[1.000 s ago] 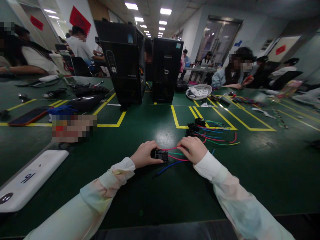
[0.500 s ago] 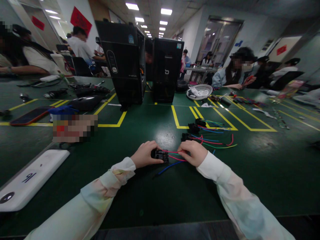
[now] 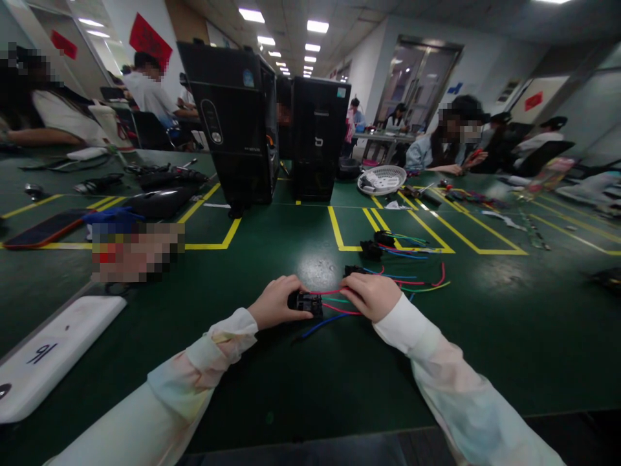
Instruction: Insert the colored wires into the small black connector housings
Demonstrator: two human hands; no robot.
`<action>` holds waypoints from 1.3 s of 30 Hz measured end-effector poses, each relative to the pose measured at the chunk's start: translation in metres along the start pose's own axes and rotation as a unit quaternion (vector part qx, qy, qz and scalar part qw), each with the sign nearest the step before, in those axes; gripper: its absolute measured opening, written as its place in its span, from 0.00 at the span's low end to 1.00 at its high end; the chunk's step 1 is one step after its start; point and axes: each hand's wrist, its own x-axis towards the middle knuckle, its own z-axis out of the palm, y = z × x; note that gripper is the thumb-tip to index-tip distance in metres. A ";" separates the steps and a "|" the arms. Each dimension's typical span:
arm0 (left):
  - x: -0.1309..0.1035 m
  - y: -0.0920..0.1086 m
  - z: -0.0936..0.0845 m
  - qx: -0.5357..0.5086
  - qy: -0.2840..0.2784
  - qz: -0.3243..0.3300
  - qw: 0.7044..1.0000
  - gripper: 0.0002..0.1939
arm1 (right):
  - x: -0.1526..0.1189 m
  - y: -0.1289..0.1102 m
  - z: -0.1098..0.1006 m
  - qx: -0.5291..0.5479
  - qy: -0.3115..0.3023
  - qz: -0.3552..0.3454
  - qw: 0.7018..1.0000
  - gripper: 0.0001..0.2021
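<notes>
My left hand (image 3: 276,302) grips a small black connector (image 3: 309,304) between thumb and fingers, just above the green table (image 3: 291,382). Red, green and blue wires run from the connector's right side. My right hand (image 3: 372,294) pinches a red wire (image 3: 326,292) a short way right of the connector. Below it, a blue wire (image 3: 320,325) slants down to the left. Behind my right hand lie more black connectors (image 3: 371,250) with coloured wires trailing right.
Two black computer towers (image 3: 237,123) stand at the back. A white basket (image 3: 381,179) sits to their right. On the left are a white device (image 3: 63,353), a phone (image 3: 46,228) and dark cables. A person (image 3: 449,139) sits across the table.
The view has shifted slightly. My left hand still holds the connector, and my right hand keeps its pinch on the red wire, now drawn straighter.
</notes>
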 end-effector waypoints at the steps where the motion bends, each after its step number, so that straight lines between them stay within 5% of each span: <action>1: 0.000 0.000 0.000 -0.002 -0.001 0.002 1.000 0.21 | -0.001 -0.003 -0.002 -0.005 0.006 -0.009 1.000 0.13; 8: -0.001 -0.003 -0.001 -0.009 -0.009 0.019 1.000 0.21 | -0.006 -0.021 -0.014 -0.018 -0.029 -0.027 0.999 0.13; 14: -0.003 -0.003 -0.002 -0.014 -0.026 0.024 0.999 0.22 | -0.008 -0.023 -0.005 0.070 -0.090 0.051 0.992 0.05; 19: -0.005 0.000 -0.003 -0.008 -0.026 0.025 0.999 0.21 | -0.008 -0.010 0.007 0.155 -0.072 0.058 0.984 0.02; 30: -0.002 0.004 0.000 0.010 -0.007 0.000 1.000 0.21 | -0.008 0.023 0.023 0.104 -0.049 0.198 0.974 0.28; 34: -0.002 0.003 0.001 0.010 -0.005 0.001 1.000 0.22 | -0.006 0.021 0.017 0.110 -0.041 0.165 0.979 0.25; 39: -0.003 0.001 0.001 0.007 -0.004 0.008 1.000 0.21 | -0.001 0.005 0.004 0.136 -0.042 0.042 0.989 0.07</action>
